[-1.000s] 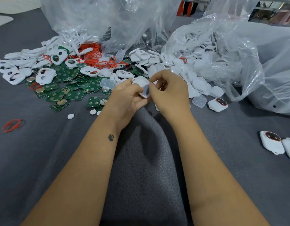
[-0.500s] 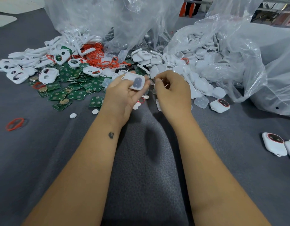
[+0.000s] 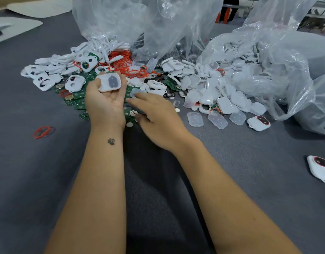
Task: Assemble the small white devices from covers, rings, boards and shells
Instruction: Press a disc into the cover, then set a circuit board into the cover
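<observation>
Your left hand point(image 3: 105, 101) holds one cover point(image 3: 110, 82), long axis crosswise; right hand point(image 3: 154, 114) flat, fingers straight, over the boards point(image 3: 79, 105).

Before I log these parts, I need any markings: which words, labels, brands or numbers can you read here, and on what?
No text can be read.
Green circuit boards: any print is too small and blurred.
White plastic cover with a dark oval window, gripped in the left hand: no lettering shows.
Finished white devices with red-ringed windows: no lettering shows.
Small dark wrist tattoo: a picture, not text.
</observation>
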Available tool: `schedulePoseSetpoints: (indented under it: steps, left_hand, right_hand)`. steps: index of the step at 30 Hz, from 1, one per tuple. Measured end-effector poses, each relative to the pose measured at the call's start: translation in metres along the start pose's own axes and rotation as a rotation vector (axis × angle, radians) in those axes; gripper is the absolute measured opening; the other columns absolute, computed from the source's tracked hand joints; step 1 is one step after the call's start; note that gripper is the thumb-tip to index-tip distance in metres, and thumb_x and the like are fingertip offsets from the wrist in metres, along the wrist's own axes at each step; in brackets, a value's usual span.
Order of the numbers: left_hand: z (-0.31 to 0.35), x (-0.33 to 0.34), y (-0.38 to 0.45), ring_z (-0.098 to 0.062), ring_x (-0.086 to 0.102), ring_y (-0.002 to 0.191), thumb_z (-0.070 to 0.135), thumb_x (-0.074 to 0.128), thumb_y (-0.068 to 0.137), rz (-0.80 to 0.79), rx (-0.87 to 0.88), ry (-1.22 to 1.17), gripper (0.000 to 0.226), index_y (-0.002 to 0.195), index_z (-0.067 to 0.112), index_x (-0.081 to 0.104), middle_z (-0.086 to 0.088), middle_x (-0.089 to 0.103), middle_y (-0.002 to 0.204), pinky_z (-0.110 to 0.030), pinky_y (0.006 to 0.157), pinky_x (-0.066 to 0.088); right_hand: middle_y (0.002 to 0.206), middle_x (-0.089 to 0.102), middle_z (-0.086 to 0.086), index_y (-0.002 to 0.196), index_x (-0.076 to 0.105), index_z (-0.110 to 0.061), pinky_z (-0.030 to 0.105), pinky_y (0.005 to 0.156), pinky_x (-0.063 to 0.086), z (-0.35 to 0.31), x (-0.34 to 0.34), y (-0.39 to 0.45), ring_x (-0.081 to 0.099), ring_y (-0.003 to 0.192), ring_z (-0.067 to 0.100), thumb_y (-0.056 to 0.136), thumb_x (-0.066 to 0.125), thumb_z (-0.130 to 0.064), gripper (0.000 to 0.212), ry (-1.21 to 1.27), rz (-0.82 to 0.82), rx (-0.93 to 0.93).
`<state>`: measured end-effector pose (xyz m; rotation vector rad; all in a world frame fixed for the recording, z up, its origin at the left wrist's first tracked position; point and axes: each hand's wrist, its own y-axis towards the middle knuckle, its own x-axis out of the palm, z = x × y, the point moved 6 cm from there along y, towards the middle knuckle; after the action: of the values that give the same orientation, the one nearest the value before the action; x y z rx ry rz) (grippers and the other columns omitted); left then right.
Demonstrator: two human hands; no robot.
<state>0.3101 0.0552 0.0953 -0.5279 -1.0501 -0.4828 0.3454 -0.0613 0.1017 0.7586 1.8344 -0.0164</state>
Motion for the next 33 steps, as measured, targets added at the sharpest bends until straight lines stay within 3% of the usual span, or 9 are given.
schedulePoseSetpoints:
  steps: [5, 9, 13, 16, 18, 20, 22, 27, 33]
  left_hand:
    - [0.01, -0.01, 0.005, -0.034, 0.064, 0.097, 0.003, 0.041, 0.098, 0.076, 0.117, 0.012, 0.02, 0.11, -0.005, 0.054, -0.024, 0.06, 0.106, -0.042, 0.084, 0.059]
    - [0.007, -0.012, 0.004, -0.032, 0.061, 0.093, 0.001, 0.041, 0.096, 0.109, 0.137, 0.111, 0.016, 0.095, 0.003, 0.056, -0.021, 0.056, 0.107, -0.039, 0.076, 0.06]
    - [0.002, -0.012, 0.004, -0.033, 0.061, 0.093, 0.003, 0.041, 0.097, 0.103, 0.089, 0.119, 0.015, 0.097, 0.001, 0.056, -0.02, 0.057, 0.102, -0.04, 0.076, 0.06]
    - [-0.006, -0.01, 0.004, -0.032, 0.064, 0.097, 0.008, 0.042, 0.099, 0.062, 0.037, 0.132, 0.022, 0.113, -0.002, 0.054, -0.02, 0.06, 0.104, -0.039, 0.076, 0.06]
    - [-0.013, -0.007, 0.003, -0.033, 0.064, 0.102, 0.011, 0.043, 0.099, 0.032, 0.002, 0.175, 0.024, 0.116, -0.002, 0.054, -0.02, 0.061, 0.106, -0.038, 0.076, 0.06]
    - [-0.02, -0.004, 0.001, -0.034, 0.066, 0.103, 0.012, 0.043, 0.099, 0.007, -0.026, 0.222, 0.023, 0.113, -0.002, 0.055, -0.021, 0.063, 0.107, -0.037, 0.076, 0.06]
    - [-0.027, 0.002, -0.002, -0.031, 0.068, 0.096, 0.013, 0.042, 0.1, -0.039, -0.057, 0.28, 0.022, 0.105, -0.002, 0.056, -0.021, 0.065, 0.103, -0.035, 0.074, 0.059]
    - [-0.051, 0.011, -0.013, -0.03, 0.068, 0.096, 0.011, 0.041, 0.1, -0.144, -0.141, 0.407, 0.019, 0.097, 0.0, 0.056, -0.022, 0.064, 0.101, -0.037, 0.08, 0.06]
    - [-0.07, 0.013, -0.018, -0.028, 0.066, 0.096, 0.011, 0.043, 0.099, -0.139, -0.258, 0.441, 0.017, 0.098, 0.004, 0.058, -0.019, 0.066, 0.099, -0.037, 0.084, 0.058]
  right_hand:
    - [0.16, 0.02, -0.01, 0.151, 0.024, -0.038, 0.042, 0.119, 0.004, -0.003, 0.026, -0.001, 0.009, 0.148, 0.013, 0.102, 0.033, -0.044, 0.05, -0.156, -0.229, -0.022]
    - [0.151, 0.04, -0.009, 0.142, 0.043, -0.037, 0.04, 0.113, 0.016, -0.003, 0.019, -0.001, 0.028, 0.141, 0.014, 0.1, 0.037, -0.043, 0.042, -0.213, -0.155, -0.073]
    - [0.106, 0.064, -0.01, 0.111, 0.066, -0.031, 0.034, 0.096, 0.027, 0.013, -0.001, -0.001, 0.049, 0.112, 0.018, 0.09, 0.056, -0.031, 0.023, -0.173, 0.006, 0.01]
    - [0.09, 0.065, -0.008, 0.099, 0.07, -0.025, 0.035, 0.09, 0.041, 0.033, -0.012, -0.004, 0.057, 0.099, 0.022, 0.079, 0.063, -0.021, 0.022, -0.014, 0.063, 0.148]
    - [0.101, 0.069, -0.004, 0.107, 0.07, -0.021, 0.034, 0.091, 0.045, 0.04, -0.021, -0.009, 0.059, 0.101, 0.019, 0.072, 0.066, -0.011, 0.036, 0.145, 0.16, 0.192]
    - [0.111, 0.067, -0.005, 0.117, 0.065, -0.019, 0.019, 0.091, 0.044, 0.046, -0.027, -0.014, 0.058, 0.101, 0.009, 0.072, 0.066, -0.004, 0.048, 0.325, 0.239, 0.227]
    - [0.111, 0.063, -0.006, 0.12, 0.062, -0.021, 0.007, 0.077, 0.04, 0.05, -0.031, -0.015, 0.055, 0.085, 0.0, 0.073, 0.064, 0.001, 0.052, 0.456, 0.296, 0.273]
    - [0.101, 0.065, 0.003, 0.117, 0.061, -0.009, 0.017, 0.06, 0.048, 0.063, -0.038, -0.016, 0.055, 0.065, 0.007, 0.077, 0.058, 0.015, 0.047, 0.817, 0.419, 0.396]
    - [0.081, 0.069, -0.002, 0.106, 0.064, -0.006, 0.017, 0.069, 0.053, 0.072, -0.041, -0.019, 0.064, 0.069, 0.003, 0.074, 0.062, 0.024, 0.044, 1.101, 0.474, 0.429]
